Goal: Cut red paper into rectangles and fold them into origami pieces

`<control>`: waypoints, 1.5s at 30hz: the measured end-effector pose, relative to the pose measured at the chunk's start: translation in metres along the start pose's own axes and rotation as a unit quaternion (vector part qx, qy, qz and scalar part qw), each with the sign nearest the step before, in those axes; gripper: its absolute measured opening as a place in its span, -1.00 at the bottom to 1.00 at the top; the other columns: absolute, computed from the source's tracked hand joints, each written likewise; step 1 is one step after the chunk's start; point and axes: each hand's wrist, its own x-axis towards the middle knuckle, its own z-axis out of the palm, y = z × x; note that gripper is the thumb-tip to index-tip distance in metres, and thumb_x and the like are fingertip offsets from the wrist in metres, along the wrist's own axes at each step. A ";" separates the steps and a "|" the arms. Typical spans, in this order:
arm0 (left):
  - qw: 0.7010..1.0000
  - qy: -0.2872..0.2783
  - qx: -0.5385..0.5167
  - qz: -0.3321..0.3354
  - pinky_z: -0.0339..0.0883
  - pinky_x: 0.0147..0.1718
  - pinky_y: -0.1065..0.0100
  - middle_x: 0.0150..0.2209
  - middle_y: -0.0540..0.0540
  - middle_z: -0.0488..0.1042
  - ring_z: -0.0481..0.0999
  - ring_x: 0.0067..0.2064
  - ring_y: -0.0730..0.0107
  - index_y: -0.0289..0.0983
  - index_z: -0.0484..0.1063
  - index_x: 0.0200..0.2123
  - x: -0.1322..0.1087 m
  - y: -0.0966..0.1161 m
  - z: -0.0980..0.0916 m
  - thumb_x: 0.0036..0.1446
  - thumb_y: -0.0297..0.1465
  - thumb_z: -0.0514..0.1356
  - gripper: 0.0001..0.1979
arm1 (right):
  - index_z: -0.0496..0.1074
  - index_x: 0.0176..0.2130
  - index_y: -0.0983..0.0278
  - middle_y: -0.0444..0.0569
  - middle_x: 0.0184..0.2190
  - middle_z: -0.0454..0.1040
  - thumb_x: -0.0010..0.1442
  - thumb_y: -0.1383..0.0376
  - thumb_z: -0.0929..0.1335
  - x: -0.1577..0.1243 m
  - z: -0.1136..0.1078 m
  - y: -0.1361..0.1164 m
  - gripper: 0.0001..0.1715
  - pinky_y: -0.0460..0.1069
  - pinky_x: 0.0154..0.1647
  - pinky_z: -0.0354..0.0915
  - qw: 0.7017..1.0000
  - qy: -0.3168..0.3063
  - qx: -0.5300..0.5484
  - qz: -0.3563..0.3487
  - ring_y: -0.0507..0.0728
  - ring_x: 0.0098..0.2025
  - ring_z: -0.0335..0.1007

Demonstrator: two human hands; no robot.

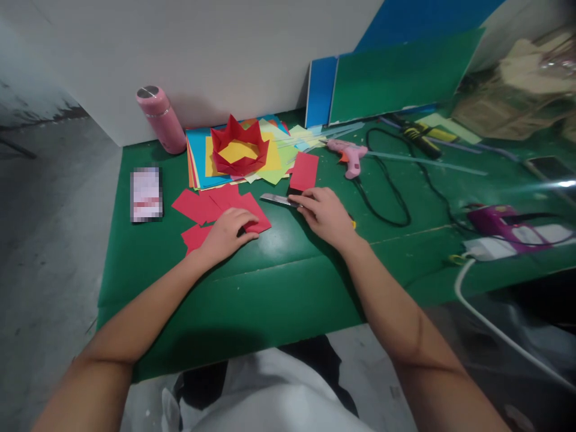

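1. Left hand [228, 236] rests on a red paper piece [256, 208], fingers loosely curled and thumb set apart from them; whether it pinches the paper or only presses it cannot be told.
2. Right hand [327, 217] is closed on a cutter knife [275, 198], most of its handle hidden by the hand, the blade low over the surface [270, 288] and pointing towards the left.
3. If the knife swung nearer, its blade could nick the left fingers, since it points to their side with only a small gap between.
4. Light pressure could let the paper slip, probably giving a crooked edge; a stray stroke might score the surface.
5. That red piece lies under the left hand and to the left of the right hand, just beyond the blade tip.
6. More red pieces [191, 207] lie beyond and left of the left hand; a red card [306, 170] is just beyond the right fingers.
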 end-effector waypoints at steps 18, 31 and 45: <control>0.993 -0.020 0.105 0.046 0.32 -0.14 0.24 -0.22 -0.17 0.51 0.46 -0.15 0.24 -0.29 0.48 -0.25 -0.005 0.023 -0.047 0.30 -0.39 0.09 -0.82 | 0.21 0.25 0.21 0.09 0.20 0.35 0.38 0.22 0.16 0.006 0.003 -0.039 -0.50 0.24 0.24 0.09 0.972 -0.173 0.124 -0.104 0.22 0.27 0.19; 0.957 -0.208 0.185 -0.082 0.20 -0.45 0.35 -0.41 -0.09 0.48 0.47 -0.35 0.24 -0.28 0.44 -0.36 -0.009 0.039 -0.070 0.24 -0.31 0.14 -0.80 | 0.35 0.03 0.19 0.04 0.23 0.32 0.33 0.22 0.22 0.013 -0.001 -0.035 -0.69 0.26 0.24 0.01 1.000 -0.012 0.018 -0.017 0.26 0.28 0.16; 0.989 -0.102 0.099 0.049 0.22 0.14 -0.03 0.17 -0.28 0.36 0.33 0.18 0.04 -0.32 0.37 0.08 -0.009 0.010 -0.009 0.32 -0.28 0.06 -0.65 | 0.47 -0.28 0.23 0.07 -0.18 0.57 0.19 0.35 0.25 0.009 0.004 0.008 -0.79 0.16 -0.12 0.38 0.982 0.101 0.019 0.160 0.27 -0.13 0.48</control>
